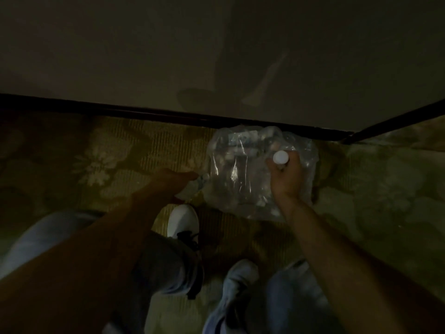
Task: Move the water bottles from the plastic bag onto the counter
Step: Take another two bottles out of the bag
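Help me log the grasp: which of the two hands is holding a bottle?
The right hand, over the plastic bag, grips a bottle with a white cap. The left hand only holds the bag's edge.

A patterned carpet [125, 153] in yellow-green with pale flower shapes covers the floor. Along its far edge runs a dark baseboard [149, 114], which turns a corner at the right, with a plain wall [120, 44] above it. A white shoe [183, 221] with dark laces stands on the carpet, and light blue jeans [289, 300] show near the bottom edge.
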